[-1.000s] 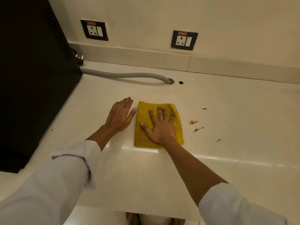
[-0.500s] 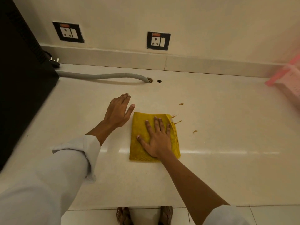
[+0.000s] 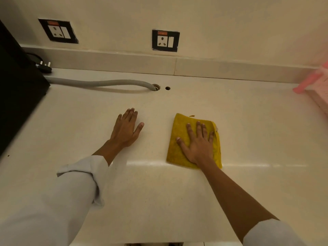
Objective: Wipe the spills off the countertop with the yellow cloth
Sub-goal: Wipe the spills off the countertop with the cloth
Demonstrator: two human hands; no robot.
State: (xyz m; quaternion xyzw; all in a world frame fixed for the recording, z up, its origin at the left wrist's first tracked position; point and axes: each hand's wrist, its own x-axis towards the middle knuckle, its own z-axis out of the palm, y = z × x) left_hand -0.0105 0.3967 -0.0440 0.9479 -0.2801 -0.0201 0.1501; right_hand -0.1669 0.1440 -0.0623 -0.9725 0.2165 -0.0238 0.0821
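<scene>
A: Your yellow cloth (image 3: 179,139) lies folded into a rough rectangle, nubby terry, right of centre in the frame on the smooth, glossy cream countertop (image 3: 159,192).

B: And your right hand (image 3: 197,144)?

A: Flat on top of it, fingers spread, palm pressing down, not gripping. A small brown fleck of spill (image 3: 191,116) peeks out at the cloth's upper edge.

B: Your left hand (image 3: 126,129)?

A: Open too, palm down on the bare counter, well apart from the cloth, holding nothing.

B: Further out?

A: A ribbed grey hose (image 3: 99,83) curves into a hole in the upper centre; a black appliance (image 3: 16,89) fills the left edge; something pink (image 3: 316,86) sits at the right edge.
</scene>
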